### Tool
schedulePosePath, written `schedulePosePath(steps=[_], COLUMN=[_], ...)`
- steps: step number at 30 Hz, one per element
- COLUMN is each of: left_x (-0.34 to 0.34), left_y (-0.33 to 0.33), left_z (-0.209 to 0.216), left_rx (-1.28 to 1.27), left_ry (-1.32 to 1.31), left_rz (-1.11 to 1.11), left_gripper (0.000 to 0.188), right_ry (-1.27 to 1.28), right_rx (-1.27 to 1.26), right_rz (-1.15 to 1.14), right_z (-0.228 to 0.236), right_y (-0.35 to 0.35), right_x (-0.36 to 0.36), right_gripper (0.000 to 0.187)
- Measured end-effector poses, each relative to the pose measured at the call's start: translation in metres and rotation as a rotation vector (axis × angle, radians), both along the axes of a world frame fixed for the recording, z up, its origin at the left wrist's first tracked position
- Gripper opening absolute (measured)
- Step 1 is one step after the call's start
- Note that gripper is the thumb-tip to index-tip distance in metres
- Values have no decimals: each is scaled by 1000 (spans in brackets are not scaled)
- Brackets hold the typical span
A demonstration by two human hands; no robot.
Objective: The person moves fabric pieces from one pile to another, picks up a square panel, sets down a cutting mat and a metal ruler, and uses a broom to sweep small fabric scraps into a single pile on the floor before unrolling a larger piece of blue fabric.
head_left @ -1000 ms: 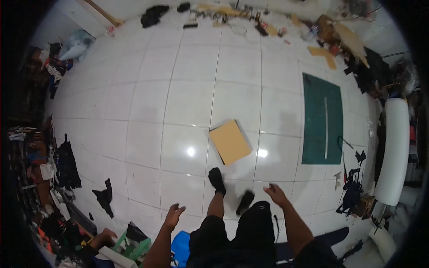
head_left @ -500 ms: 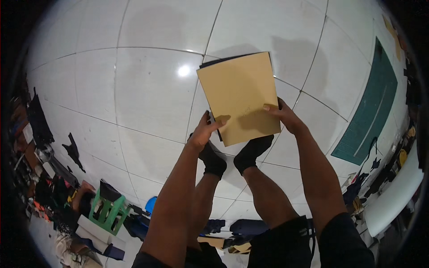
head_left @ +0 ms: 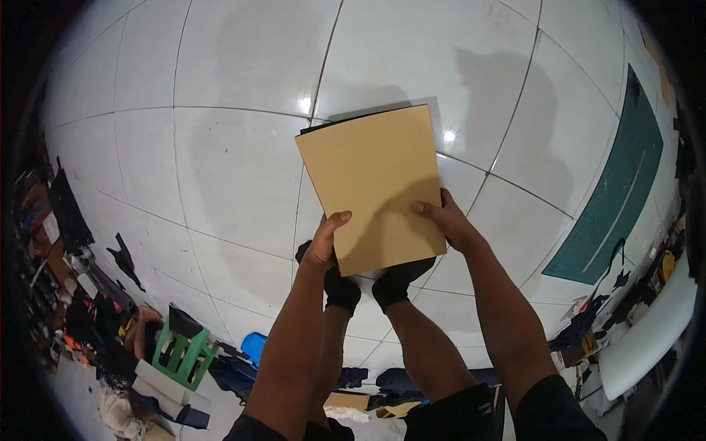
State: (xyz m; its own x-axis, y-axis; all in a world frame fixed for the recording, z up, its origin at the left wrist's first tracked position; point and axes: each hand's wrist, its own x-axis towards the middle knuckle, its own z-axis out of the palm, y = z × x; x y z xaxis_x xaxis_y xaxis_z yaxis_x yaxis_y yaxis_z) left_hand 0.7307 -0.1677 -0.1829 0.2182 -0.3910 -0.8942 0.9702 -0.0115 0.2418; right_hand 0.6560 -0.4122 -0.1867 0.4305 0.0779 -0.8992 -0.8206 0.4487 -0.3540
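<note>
Between my hands is a tan, rectangular sheet of board (head_left: pixel 375 169), tilted a little, with a faint dark speckled patch low on its face. Behind its far edge a thin strip of a black sheet (head_left: pixel 316 129) peeks out. My left hand (head_left: pixel 326 239) grips the lower left edge, thumb on top and fingers underneath. On the right edge, my right hand (head_left: pixel 448 220) holds it the same way, its thumb flat on the tan face. The stack hides part of my black-socked feet (head_left: pixel 401 283) below.
White tiles (head_left: pixel 243 176) cover the floor. At the right lies a green cutting mat (head_left: pixel 618 184) with a ruler-like strip on it. A green plastic stool (head_left: pixel 182 349) stands lower left among clutter. A large white roll (head_left: pixel 647 334) sits lower right, and a black scrap (head_left: pixel 125 261) lies at left.
The boards have come closer to my body and slightly left, along with both hands. My left thumb now lies nearer the left edge. The grip stays closed.
</note>
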Motion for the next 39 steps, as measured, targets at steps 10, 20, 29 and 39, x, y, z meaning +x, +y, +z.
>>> schedulePosePath(steps=[10, 20, 29, 39], left_x=[19, 106, 328, 686], left_y=[-6, -59, -99, -129], left_z=[58, 205, 201, 183], left_rx=[112, -15, -160, -144], left_ry=[246, 290, 234, -173], left_rz=[77, 107, 3, 300], left_gripper=[45, 54, 37, 43], right_ry=[65, 51, 48, -270], right_rx=[-28, 73, -230, -214], right_rz=[38, 0, 107, 273], right_z=[40, 212, 271, 216], right_y=[-3, -51, -98, -138], right_x=[-1, 99, 350, 746], right_gripper=[85, 67, 83, 82])
